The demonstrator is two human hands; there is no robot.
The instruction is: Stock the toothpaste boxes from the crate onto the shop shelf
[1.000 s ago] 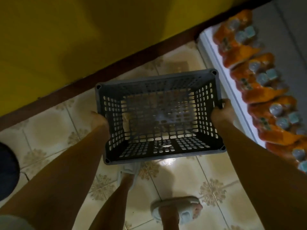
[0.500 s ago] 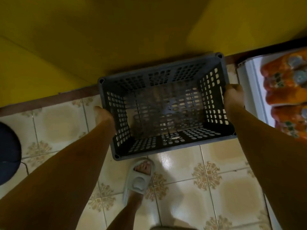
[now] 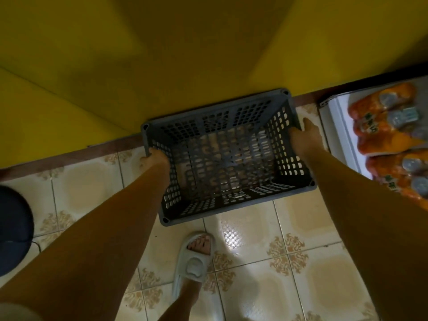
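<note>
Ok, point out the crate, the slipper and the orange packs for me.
crate (image 3: 234,206): head view, near wall of its rim.
slipper (image 3: 194,262): head view, strap over the foot.
orange packs (image 3: 379,137): head view, wrapper of the upper pack.

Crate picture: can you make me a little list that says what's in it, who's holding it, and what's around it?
crate: grey plastic crate with holes in its sides
inside: empty, no boxes showing
left hand: left hand grips the crate's left rim
right hand: right hand grips the crate's right rim
behind it: yellow wall
below: patterned tiled floor
to the right: orange packets on a white shelf
foot: pale slipper just in front of the crate
</note>
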